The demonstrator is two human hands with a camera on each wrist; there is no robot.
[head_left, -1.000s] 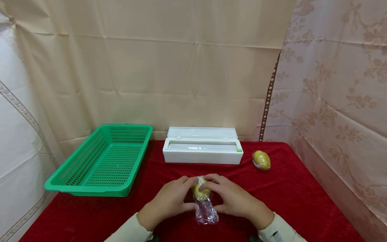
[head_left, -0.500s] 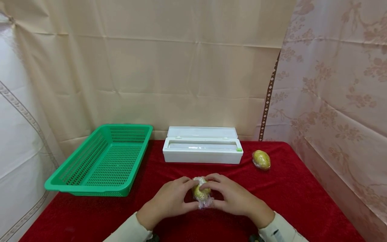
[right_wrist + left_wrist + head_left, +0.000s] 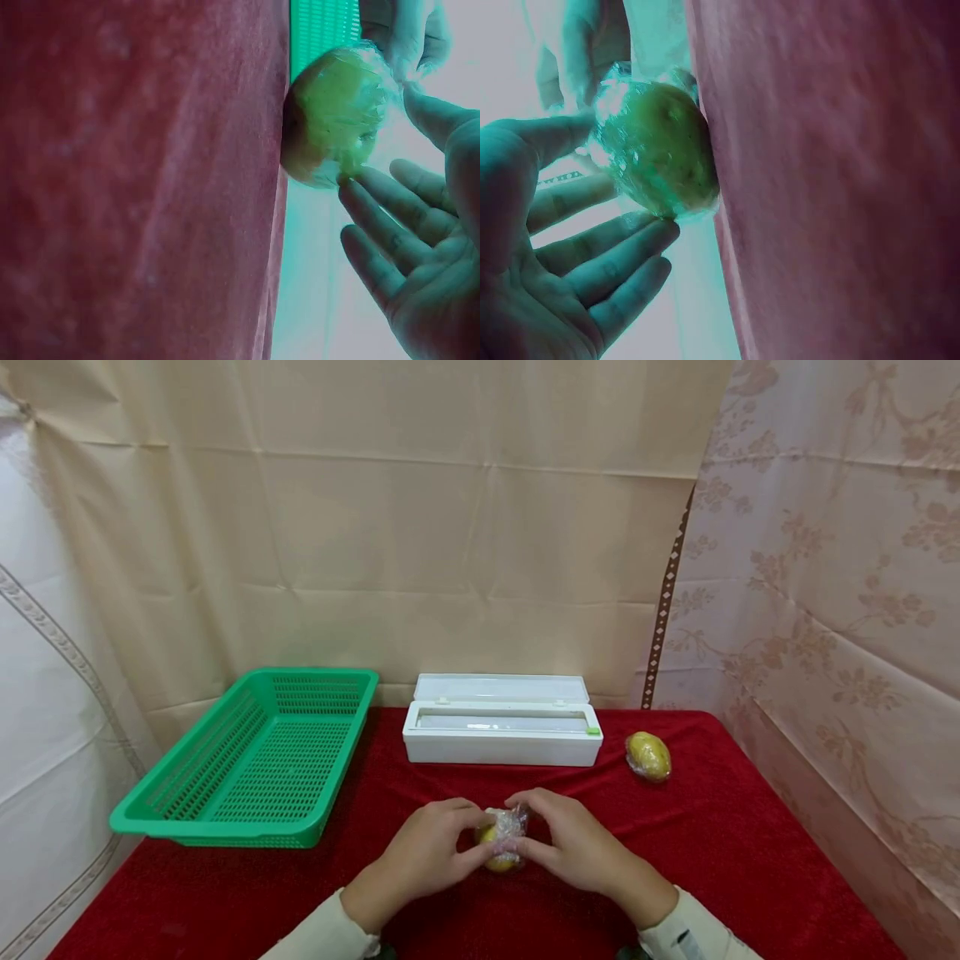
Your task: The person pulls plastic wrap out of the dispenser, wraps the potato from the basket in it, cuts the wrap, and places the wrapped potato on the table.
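A rounded yellow fruit (image 3: 497,864), its exact kind unclear, rests on the red cloth with crinkled cling film (image 3: 512,823) gathered over its upper side. From the left, my left hand (image 3: 427,852) holds it, the thumb at the film and the fingers along its side. My right hand (image 3: 577,843) holds it from the other side; its thumb presses the film on top. In the left wrist view the fruit (image 3: 671,146) sits on the cloth, film shining on the side toward the thumb. The right wrist view shows fingertips (image 3: 349,180) touching the wrapped fruit's side.
Behind the hands stands a white cling film dispenser (image 3: 502,750) with its lid raised. A second wrapped yellow fruit (image 3: 648,757) lies at the right. To the left is a green perforated plastic basket (image 3: 322,793). Beige curtain (image 3: 450,527) hangs behind the table.
The loose film tail lay toward me at first, then was gathered up. Now it is folded over the fruit's top, away from me, and both thumbs have moved up onto it.
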